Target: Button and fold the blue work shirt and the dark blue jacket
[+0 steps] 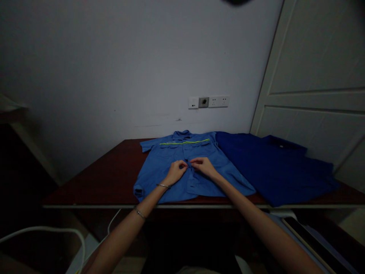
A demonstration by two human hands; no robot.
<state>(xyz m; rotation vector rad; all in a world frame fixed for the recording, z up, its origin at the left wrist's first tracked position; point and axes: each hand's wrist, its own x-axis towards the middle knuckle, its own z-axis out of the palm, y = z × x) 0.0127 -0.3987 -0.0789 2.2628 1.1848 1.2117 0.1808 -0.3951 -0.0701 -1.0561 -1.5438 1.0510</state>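
Note:
A light blue short-sleeved work shirt (162, 163) lies spread face up on the dark red table (102, 175), its collar toward the wall. A yellow-green stripe crosses its chest above the pockets. My left hand (176, 171) pinches one edge of the front opening about midway down. Close beside it, my right hand (203, 167) pinches the facing edge, fingertips nearly meeting the left ones. Any button between the fingers is too small to make out. Below the hands the front edges of the shirt hang apart.
A darker blue garment (270, 171) lies on the table to the right, touching the shirt's side. Wall sockets (213, 101) sit behind the table, and a pale door (313, 76) stands at right. A white cable (51, 229) loops at lower left.

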